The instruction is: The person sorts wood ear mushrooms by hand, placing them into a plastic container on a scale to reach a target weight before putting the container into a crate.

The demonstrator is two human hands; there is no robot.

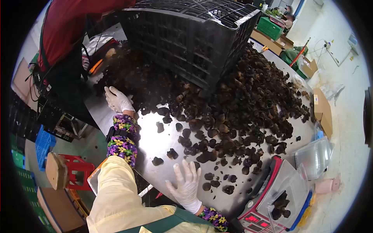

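Note:
Loose dark wood ear mushrooms (248,101) cover much of a shiny metal table (149,145). My left hand (117,100), in a white glove, is at the pile's left edge, fingers extended and nothing visible in it. Nearer to me, my right hand (186,186), gloved too, is spread open low over the table's front, close to a few scattered mushrooms. A large black plastic crate (175,42) stands tilted over the heap. Its underside and the mushrooms behind it are hidden.
A red digital scale (254,213) at front right carries a clear tray (289,194) with some mushrooms. Clear plastic containers (314,157) sit beside it. Another person's red sleeve (64,31) is at upper left, near an orange-handled tool (95,66). A red stool (79,169) stands below left.

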